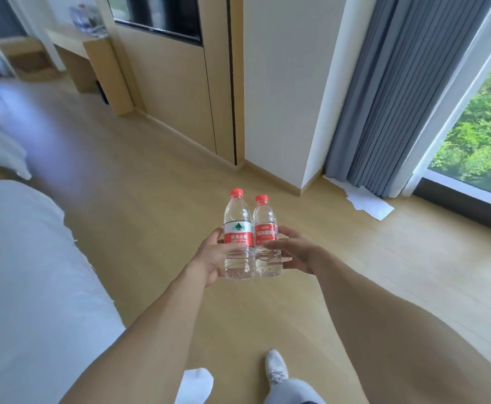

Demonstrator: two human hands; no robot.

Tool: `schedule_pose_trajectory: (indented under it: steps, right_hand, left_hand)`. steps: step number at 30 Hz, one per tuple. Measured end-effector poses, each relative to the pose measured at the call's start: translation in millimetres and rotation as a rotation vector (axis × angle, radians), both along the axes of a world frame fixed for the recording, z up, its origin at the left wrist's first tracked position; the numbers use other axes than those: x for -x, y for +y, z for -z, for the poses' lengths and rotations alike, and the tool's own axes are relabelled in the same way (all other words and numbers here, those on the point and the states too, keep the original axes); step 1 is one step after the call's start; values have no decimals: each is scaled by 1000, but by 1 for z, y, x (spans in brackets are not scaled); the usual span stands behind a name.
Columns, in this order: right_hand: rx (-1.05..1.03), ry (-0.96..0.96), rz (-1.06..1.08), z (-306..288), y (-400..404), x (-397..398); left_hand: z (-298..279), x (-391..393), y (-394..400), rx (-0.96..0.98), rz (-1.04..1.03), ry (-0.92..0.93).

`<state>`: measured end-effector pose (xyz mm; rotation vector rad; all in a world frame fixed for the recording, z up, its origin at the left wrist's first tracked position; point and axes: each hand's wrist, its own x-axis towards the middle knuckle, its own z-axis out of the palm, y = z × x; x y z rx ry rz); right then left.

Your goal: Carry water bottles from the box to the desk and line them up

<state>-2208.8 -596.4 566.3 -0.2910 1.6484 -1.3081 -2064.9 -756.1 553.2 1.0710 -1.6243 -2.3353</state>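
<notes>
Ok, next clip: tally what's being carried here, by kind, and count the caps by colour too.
Water bottles: 2, the taller bottle held by the left hand and the shorter bottle held by the right hand
Red caps: 2, the left cap and the right cap
Caps of any other colour: 0
Total carried: 2 bottles

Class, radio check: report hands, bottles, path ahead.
Left hand grips taller bottle. Right hand holds shorter bottle. Both upright, side by side. Floor ahead bare; papers by curtain.
</notes>
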Motion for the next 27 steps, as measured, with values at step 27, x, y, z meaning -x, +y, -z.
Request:
schedule_pose_trajectory:
  steps: [27]
  right_hand:
    - [-47, 20, -439, -10, -438, 168]
  left_hand:
    - [6, 117, -364, -15, -444, 43]
